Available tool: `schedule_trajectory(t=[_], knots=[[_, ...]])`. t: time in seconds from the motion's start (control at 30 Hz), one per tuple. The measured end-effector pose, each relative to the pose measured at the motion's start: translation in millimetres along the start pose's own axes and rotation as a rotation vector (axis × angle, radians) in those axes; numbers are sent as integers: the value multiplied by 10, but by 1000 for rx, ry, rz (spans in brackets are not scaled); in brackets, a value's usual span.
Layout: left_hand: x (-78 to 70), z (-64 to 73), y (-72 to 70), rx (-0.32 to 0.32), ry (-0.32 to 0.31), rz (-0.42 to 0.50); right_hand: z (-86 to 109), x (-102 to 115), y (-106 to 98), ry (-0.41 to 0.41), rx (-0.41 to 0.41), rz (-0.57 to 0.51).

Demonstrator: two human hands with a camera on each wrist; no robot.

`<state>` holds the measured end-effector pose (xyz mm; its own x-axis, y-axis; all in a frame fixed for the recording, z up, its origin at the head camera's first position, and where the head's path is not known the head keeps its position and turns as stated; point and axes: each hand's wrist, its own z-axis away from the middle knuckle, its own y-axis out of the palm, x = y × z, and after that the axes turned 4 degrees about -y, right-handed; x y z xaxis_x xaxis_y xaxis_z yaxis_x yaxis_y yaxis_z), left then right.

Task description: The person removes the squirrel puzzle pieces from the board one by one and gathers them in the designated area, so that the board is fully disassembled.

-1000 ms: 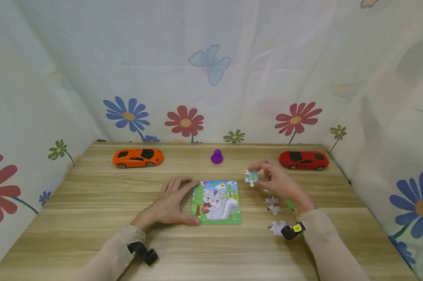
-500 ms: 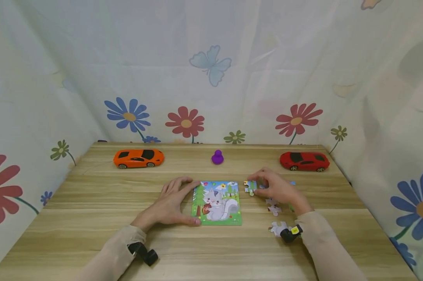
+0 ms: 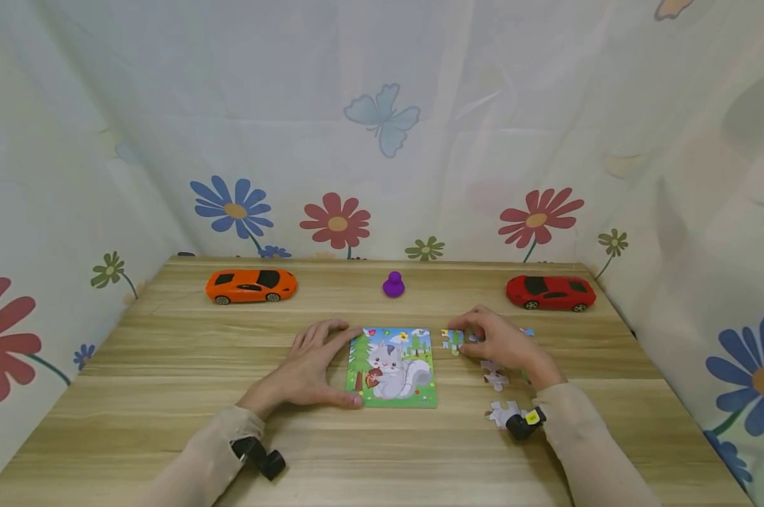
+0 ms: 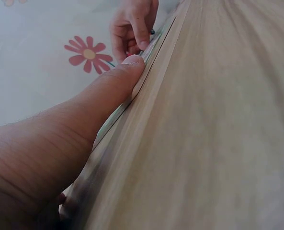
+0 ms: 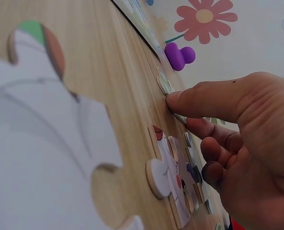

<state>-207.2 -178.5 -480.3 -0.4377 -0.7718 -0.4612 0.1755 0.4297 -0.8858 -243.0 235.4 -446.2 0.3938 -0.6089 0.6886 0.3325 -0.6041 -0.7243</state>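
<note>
A square squirrel picture puzzle (image 3: pixel 391 373) lies at the middle of the wooden table. My left hand (image 3: pixel 305 366) spans its left edge, fingers spread, with the thumb at the lower left corner and the index finger at the upper left. In the left wrist view that thumb (image 4: pixel 118 79) rests along the board's edge. Right of the picture, my right hand (image 3: pixel 498 341) pinches a jigsaw piece (image 3: pixel 449 339) showing green and blue between thumb and index finger. The right wrist view shows this piece (image 5: pixel 164 82) low at the table, its other fingers curled in the palm.
Several loose jigsaw pieces lie below the right hand, among them a brown and white piece (image 3: pixel 496 379) and a pale grey piece (image 3: pixel 499 414). Along the back stand an orange toy car (image 3: pixel 251 286), a purple knob-shaped object (image 3: pixel 393 285) and a red toy car (image 3: pixel 549 292).
My right hand has lowered the jigsaw piece toward the table beside the picture, mostly in the first half second. The left hand has stayed at the picture's left edge.
</note>
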Motion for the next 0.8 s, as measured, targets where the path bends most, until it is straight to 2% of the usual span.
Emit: schedule_trajectory(t=[0.8], knots=[[-7, 8, -15, 5, -3, 14, 3, 34, -12, 4, 4, 3]])
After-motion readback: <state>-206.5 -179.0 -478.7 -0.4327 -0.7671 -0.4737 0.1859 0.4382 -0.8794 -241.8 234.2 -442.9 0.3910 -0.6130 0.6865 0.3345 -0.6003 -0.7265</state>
